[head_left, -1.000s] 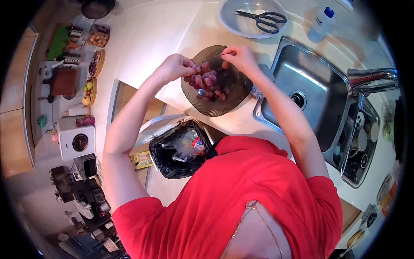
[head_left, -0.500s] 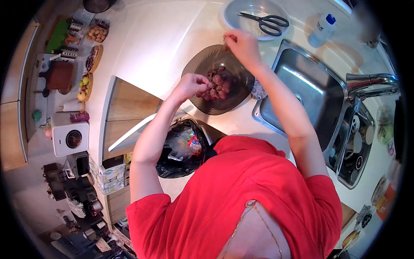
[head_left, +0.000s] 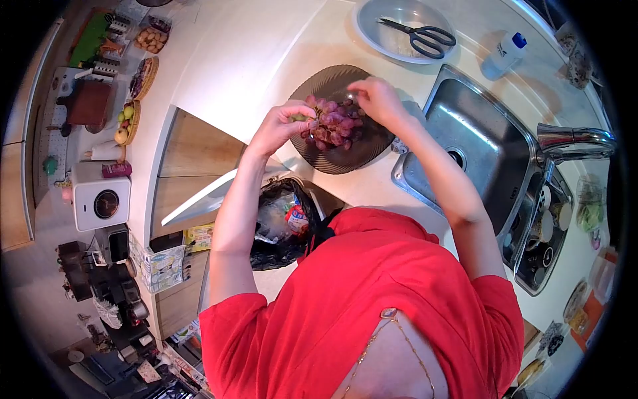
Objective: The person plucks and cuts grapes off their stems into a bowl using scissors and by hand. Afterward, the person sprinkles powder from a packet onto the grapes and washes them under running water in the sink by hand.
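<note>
One wicker basket [head_left: 135, 125] of green and yellow fruit sits far left. A black bin liner [head_left: 286, 257] holds a red, white and blue packet [head_left: 297, 219], its print illegible. The left hand [head_left: 271, 130] pinches the left edge of a red grape bunch [head_left: 340, 125] over a ribbed smoked-glass dish [head_left: 369, 150]. The right hand [head_left: 383, 102] has its fingertips together beside the bunch; whether they grip a grape, I cannot tell. Scissors [head_left: 413, 31] lie across a translucent basin [head_left: 370, 34]; the blue-capped bottle's [head_left: 500, 61] lettering is unreadable.

Pale countertop [head_left: 226, 73] brightly lit; wooden cabinets [head_left: 18, 189] far left; steel sink [head_left: 498, 133].
</note>
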{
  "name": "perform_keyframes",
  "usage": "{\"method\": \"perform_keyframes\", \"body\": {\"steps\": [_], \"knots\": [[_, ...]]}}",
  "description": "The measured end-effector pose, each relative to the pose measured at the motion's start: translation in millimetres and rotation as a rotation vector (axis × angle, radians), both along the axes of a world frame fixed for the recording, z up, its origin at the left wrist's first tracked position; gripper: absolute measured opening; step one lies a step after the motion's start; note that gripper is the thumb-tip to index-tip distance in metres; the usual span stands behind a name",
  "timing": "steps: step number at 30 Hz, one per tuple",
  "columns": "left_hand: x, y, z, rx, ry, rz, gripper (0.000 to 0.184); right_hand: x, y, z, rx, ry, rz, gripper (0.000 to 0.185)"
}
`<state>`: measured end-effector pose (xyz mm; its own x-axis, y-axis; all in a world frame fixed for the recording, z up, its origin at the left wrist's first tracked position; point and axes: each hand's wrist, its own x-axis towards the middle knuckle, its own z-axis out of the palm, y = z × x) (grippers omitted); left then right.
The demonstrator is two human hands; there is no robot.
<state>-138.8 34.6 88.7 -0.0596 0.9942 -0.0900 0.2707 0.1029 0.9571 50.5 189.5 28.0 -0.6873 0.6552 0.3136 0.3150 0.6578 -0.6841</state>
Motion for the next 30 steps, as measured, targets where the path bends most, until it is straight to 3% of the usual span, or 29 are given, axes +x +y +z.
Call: {"method": "perform_keyframes", "body": {"steps": [4,6,7,9,10,12,15,18,20,26,30], "knots": [[2,10,-8,0.038,0.129,0.007,0.014,4,-16,59,-0.098,0.292,0.223,0.019],[5,17,-12,0.182,0.265,0.029,0.016,3,-24,67,0.156,0.307,0.419,0.022],[7,20,-12,0.186,0.264,0.024,0.016,0,-27,60,0.177,0.295,0.387,0.016],[12,25,-7,0.37,0.766,0.031,0.016,1,-25,55,0.216,0.229,0.322,0.015],[16,26,-4,0.372,0.766,0.031,0.016,2,-23,54,0.252,0.165,0.263,0.014],[25,26,4,0.5,1.029,0.055,0.018,2,-23,56,0.251,0.194,0.235,0.009],[34,26,7,0.56,1.086,0.104,0.013,3,-21,59,0.233,0.254,0.237,0.011],[39,28,9,0.61,1.144,0.109,0.003,0,-16,52,0.281,0.142,0.253,0.013],[38,26,6,0.591,1.146,0.123,0.006,-3,-8,44,0.171,0.036,0.322,0.015],[32,26,-5,0.522,1.052,0.154,0.007,-10,-17,39,0.29,0.19,0.29,0.012],[32,25,-6,0.515,1.063,0.096,0.008,-14,-18,34,0.221,0.116,0.297,0.009]]}}
